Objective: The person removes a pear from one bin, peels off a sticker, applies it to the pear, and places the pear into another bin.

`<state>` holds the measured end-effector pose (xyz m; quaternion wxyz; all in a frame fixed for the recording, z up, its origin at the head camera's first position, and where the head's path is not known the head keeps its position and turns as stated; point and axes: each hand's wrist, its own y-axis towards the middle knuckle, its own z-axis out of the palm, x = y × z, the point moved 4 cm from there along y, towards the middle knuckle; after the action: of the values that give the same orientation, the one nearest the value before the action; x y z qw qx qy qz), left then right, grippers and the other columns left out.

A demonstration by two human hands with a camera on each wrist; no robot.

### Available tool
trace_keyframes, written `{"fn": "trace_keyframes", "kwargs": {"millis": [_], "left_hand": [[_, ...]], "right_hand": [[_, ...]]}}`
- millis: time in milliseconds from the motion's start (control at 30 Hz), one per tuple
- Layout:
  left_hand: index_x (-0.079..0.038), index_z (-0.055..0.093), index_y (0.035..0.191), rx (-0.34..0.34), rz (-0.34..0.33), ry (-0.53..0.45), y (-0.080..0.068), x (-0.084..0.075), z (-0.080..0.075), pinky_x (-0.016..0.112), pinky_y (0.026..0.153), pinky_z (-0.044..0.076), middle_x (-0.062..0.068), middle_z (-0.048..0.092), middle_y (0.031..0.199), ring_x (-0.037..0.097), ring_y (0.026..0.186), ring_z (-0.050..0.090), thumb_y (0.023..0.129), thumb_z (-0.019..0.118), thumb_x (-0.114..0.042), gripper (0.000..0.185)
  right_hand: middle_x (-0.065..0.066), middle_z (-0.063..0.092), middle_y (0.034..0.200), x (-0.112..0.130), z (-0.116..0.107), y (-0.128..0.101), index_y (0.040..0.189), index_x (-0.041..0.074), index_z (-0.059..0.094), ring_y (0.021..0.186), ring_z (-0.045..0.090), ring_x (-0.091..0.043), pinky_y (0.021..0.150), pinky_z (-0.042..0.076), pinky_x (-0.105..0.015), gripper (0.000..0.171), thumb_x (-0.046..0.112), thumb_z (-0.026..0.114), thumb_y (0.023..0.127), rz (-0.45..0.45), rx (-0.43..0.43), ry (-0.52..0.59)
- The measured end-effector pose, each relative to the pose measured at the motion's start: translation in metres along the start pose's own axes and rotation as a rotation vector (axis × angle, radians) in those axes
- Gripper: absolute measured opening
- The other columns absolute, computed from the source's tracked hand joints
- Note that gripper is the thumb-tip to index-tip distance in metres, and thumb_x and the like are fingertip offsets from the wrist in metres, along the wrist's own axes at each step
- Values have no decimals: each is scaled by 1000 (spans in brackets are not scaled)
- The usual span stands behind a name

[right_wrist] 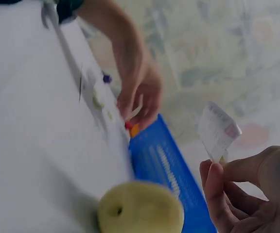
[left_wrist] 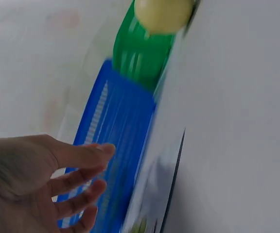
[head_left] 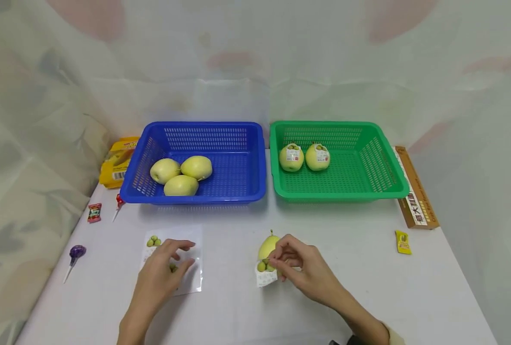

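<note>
Head view: two hands are seen low in the frame over a white tabletop [head_left: 367, 268]. The right hand [head_left: 300, 268], just right of centre, is closed in a pinch on a sticker label [head_left: 266, 277] that hangs against a yellow-green pear [head_left: 268, 245] standing on the tabletop. In the right wrist view the label [right_wrist: 218, 130] is held up between fingertips [right_wrist: 213, 182] above the pear [right_wrist: 141, 208]. The left hand [head_left: 162, 268], lower left of centre, is laid with relaxed, spread fingers on a sticker sheet [head_left: 190, 282] printed with green fruit; nothing is gripped by it. In the left wrist view its fingers [left_wrist: 77, 155] are seen loosely extended.

Toward the upper middle, a blue basket [head_left: 255, 163] holding three unlabelled pears [head_left: 182, 175] is set just left of a green basket [head_left: 384, 163] holding two labelled pears [head_left: 304, 157]. At the left edge a yellow packet [head_left: 116, 163], a red candy [head_left: 94, 212] and a purple lollipop [head_left: 76, 252] are seen; at the right, a brown box [head_left: 416, 191] and a small yellow sachet [head_left: 403, 242].
</note>
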<state>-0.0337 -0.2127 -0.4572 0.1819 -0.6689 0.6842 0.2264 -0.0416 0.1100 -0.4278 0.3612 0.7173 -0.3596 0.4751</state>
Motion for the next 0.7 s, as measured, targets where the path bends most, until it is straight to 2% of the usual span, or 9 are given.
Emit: {"fn": "trace_keyframes", "kwargs": {"millis": [67,133,233,300,467,600,700], "left_hand": [[-21,78,120,17,110,-57,3,-19,10,27,70,56,-2,78,112,16,92,69,90,89,-9,34],[-22,78,117,43,221,-131,5,-37,23,30,76,62,-3,79,111,15,92,72,89,89,-7,34],[-20,76,120,137,327,-252,10,-58,43,34,84,65,-1,78,115,18,97,73,91,87,-7,34],[-17,74,124,188,387,-324,15,-69,54,35,88,66,0,77,120,21,103,74,91,87,-8,36],[-13,68,139,292,476,-428,27,-84,73,39,94,66,3,71,138,27,120,72,93,86,-11,49],[-16,64,147,351,513,-404,30,-90,80,39,99,65,2,67,147,23,126,69,95,86,-16,57],[-18,63,149,360,518,-379,30,-91,83,38,100,64,1,65,150,18,124,69,95,85,-20,58]], "right_hand": [[-10,81,103,-11,-10,-5,102,10,70,82,73,-11,64,64,-28,13,-3,72,101,-14,-26,-68],[-4,81,106,-20,-16,-6,98,15,75,91,74,-9,67,63,-25,20,-4,74,98,-41,-57,-147],[3,81,111,-31,-18,-5,105,21,81,104,75,-9,70,63,-24,25,-2,78,96,-68,-93,-212],[3,81,115,-36,-18,-3,112,21,81,106,74,-10,70,63,-24,26,1,80,96,-57,-101,-209],[-1,79,119,-45,-18,-1,119,19,80,98,70,-7,72,64,-25,26,6,81,96,-27,-83,-134],[-5,77,120,-49,-17,0,121,17,77,98,70,-9,75,64,-25,25,7,80,98,-40,-48,-73],[-7,76,120,-51,-16,0,123,15,75,102,71,-13,78,65,-26,26,5,78,99,-55,-25,-41]]}}
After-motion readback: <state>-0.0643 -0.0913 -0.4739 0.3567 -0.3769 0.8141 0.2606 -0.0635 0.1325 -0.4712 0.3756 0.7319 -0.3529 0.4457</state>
